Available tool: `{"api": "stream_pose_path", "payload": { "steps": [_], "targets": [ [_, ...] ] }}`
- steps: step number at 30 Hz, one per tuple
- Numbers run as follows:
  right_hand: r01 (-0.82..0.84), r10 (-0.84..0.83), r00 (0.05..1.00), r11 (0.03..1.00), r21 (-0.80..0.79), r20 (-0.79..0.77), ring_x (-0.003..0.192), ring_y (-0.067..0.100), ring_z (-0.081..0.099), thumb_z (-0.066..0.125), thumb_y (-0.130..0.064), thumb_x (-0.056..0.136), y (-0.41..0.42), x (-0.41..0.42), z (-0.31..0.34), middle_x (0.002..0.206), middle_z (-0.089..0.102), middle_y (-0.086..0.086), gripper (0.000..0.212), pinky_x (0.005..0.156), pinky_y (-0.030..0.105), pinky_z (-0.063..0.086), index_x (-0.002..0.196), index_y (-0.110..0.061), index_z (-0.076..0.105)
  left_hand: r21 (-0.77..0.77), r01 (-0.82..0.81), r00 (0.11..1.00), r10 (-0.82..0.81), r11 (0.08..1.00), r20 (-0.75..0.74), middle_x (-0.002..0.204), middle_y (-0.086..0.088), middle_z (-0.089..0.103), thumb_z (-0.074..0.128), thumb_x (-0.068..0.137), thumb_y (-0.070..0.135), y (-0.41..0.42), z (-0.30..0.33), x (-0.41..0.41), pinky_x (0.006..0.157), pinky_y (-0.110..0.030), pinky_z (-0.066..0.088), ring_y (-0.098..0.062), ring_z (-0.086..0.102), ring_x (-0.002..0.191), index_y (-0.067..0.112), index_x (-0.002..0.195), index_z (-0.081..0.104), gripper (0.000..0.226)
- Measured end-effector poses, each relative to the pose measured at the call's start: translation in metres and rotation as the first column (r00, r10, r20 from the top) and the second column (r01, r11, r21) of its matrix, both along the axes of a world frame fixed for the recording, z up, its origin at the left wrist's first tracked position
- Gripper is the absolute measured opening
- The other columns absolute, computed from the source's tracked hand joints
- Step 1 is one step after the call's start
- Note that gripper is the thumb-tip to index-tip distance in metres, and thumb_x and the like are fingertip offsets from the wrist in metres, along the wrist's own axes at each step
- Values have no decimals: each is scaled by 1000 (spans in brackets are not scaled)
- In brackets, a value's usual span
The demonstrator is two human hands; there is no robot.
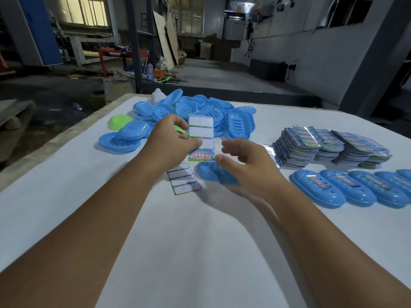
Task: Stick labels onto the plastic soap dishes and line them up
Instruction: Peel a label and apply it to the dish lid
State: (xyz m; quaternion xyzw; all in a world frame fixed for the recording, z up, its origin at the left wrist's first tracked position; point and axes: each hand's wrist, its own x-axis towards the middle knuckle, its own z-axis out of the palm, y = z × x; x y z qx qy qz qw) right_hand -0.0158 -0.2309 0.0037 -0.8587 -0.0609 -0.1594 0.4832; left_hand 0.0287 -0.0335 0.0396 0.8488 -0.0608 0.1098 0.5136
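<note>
A: Status: left hand (172,138) pinches the label sheet (201,138), 1 label left at its bottom. Right hand (242,161) hangs loosely curled, holding nothing, thumb near that label. Unlabelled soap dish (209,172) sits on the bench (200,252) under both hands.

B: Risk?

A: Label could curl onto itself or land crooked if peeled 1-handed. Labelled row (355,190) sits right, so a sloppy slide could knock it.

Label (201,154) print blurred, seemingly unreadable.
</note>
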Motion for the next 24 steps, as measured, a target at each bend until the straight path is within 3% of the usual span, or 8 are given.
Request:
{"api": "stream_pose_path", "payload": {
  "steps": [3,6,10,12,18,24],
  "targets": [
    [-73,77,997,974,214,-11,83,6,74,77,-21,89,2,-1,5,87,79,-7,31,78,19,57,119,-21,67,-65,97,995,-99,993,-27,82,0,76,87,74,26,-7,-3,-5,60,-26,45,-11,70,68,28,86,48,40],
    [-17,22,1000,976,215,-21,71,4,71,76,-16,90,0,2,6,80,79,-4,31,76,25,57,120,-17,68,-56,132,989,-135,990,-58,72,9,76,83,78,27,-10,-5,-5,54,-22,44,-5,65,59,28,86,45,39],
    [52,-45,999,958,281,-31,63,-1,69,74,-14,91,-5,6,6,74,78,-8,27,61,13,51,118,-17,67,-10,100,992,-100,995,-81,72,7,75,76,73,32,-11,-4,-4,57,-28,39,-16,62,71,31,82,37,40],
    [53,-46,998,954,295,-31,62,-1,69,74,-14,92,-6,7,6,73,77,-9,26,57,11,49,116,-17,67,11,121,989,-120,993,-84,74,6,76,77,72,29,-11,-4,-5,56,-29,39,-14,57,68,30,82,35,43],
    [52,-44,998,957,287,-35,63,-1,70,74,-16,92,-5,7,5,74,77,-11,23,57,11,49,111,-24,65,14,166,984,-165,986,-62,86,-6,75,76,75,20,-10,-5,-6,52,-27,37,-13,49,64,28,81,33,44],
    [60,-51,998,956,289,-37,65,0,71,75,-19,92,-5,8,5,75,77,-12,22,58,12,50,109,-28,65,10,178,982,-177,984,-63,76,5,76,78,76,22,-11,-4,-8,54,-26,40,-13,54,65,28,82,35,43]
  ]
}}
